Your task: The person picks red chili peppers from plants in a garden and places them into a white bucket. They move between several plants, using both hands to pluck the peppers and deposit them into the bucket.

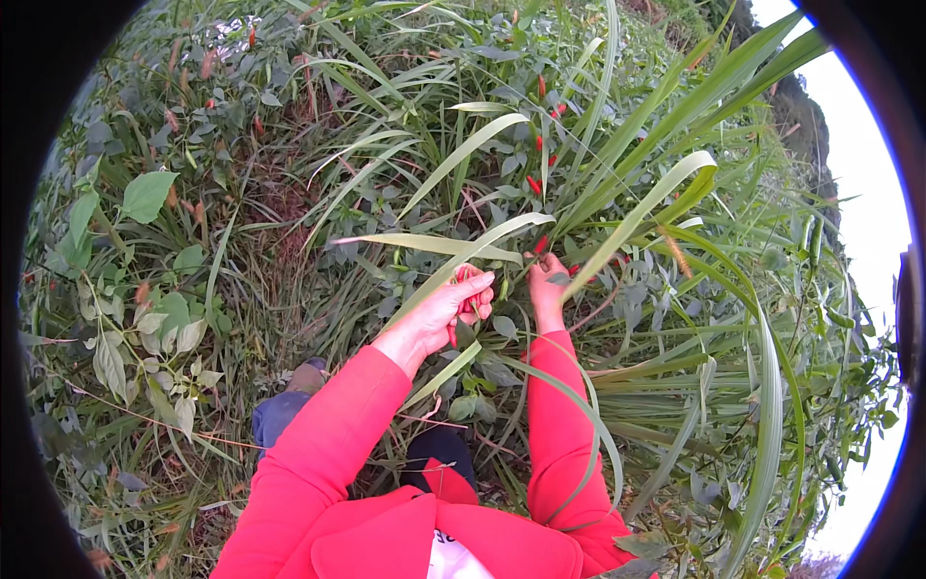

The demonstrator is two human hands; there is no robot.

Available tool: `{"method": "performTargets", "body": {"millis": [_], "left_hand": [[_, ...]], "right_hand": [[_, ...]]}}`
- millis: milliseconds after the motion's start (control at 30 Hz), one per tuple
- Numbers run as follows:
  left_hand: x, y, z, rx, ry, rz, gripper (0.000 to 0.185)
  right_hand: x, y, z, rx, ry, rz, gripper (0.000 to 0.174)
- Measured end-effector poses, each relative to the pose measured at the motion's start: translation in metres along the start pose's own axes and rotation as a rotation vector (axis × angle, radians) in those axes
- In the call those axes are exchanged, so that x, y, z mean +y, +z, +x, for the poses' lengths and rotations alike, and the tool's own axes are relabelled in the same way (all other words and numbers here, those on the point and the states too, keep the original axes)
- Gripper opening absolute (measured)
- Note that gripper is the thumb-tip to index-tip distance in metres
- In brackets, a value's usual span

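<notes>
Several red chili peppers point(473, 298) are in my left hand point(450, 302), its fingers curled around them with the thumb on top. Just right of it, my right hand point(546, 281) reaches among the leaves of a chili plant, thumb and fingers close together. A red chili pepper point(541, 244) shows right at its fingertips; whether the fingers grip it or its stem I cannot tell. More red chilies point(534, 185) hang farther up the plants, and a few lie partly hidden just right of my right hand.
Long grass blades point(463, 250) arch over both wrists. A tall grass clump point(651, 137) stands at the right, and green chilies point(816, 242) hang beyond it. Broad-leaved weeds point(148, 197) grow at the left. A shoe point(307, 376) shows in the grass below my left forearm.
</notes>
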State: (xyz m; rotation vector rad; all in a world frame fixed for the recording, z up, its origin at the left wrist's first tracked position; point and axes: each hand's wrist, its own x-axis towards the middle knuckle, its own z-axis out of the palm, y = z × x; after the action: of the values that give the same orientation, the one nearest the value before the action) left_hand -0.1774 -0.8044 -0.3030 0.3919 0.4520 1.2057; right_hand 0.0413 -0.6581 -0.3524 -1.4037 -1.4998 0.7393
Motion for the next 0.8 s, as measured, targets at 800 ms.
{"method": "performTargets", "body": {"millis": [800], "left_hand": [[0.001, -0.001, -0.004, -0.111, 0.074, 0.532, 0.019]], "right_hand": [[-0.137, -0.036, -0.124, -0.651, -0.068, -0.248, 0.024]]}}
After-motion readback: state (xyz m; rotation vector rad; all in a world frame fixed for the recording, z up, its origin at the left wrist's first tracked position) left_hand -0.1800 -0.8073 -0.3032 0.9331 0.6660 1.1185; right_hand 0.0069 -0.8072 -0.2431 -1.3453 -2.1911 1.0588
